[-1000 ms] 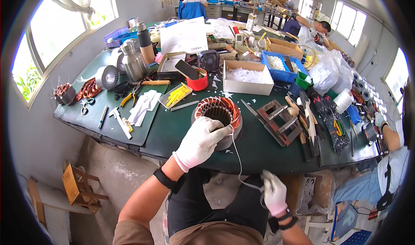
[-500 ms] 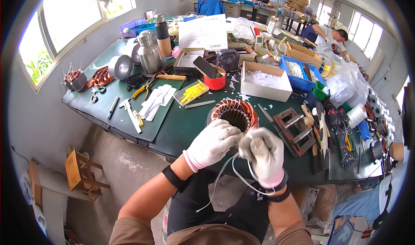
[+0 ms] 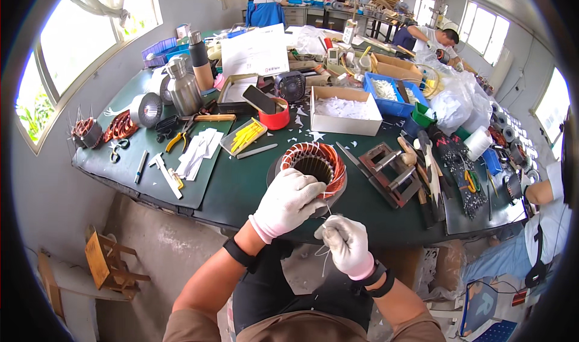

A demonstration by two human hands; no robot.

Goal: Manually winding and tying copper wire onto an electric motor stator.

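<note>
A motor stator (image 3: 335,172) with orange-red windings laced in white cord stands near the table's front edge, its dark slotted bore facing up. My left hand (image 3: 288,204), in a white glove, presses against the stator's near rim with fingers closed; what they pinch is hidden. Lower and to the right, my gloved right hand (image 3: 347,243) is closed on a thin white cord (image 3: 329,210). That cord runs tight from beside my left fingertips to the right hand, and a loose loop hangs below it.
Right of the stator lie a metal clamp-like fixture (image 3: 392,174) and several wooden-handled tools. Behind it are a white box of paper pieces (image 3: 345,125), a red round tin (image 3: 275,119) and a tray of yellow sticks (image 3: 244,136). Pliers (image 3: 178,138) lie left. A co-worker's arm (image 3: 538,192) shows at right.
My right hand has moved down and away from the stator, drawing the cord tight. The long hanging cord ends have become a short loop. My left hand stays at the rim; the whole view has shifted.
</note>
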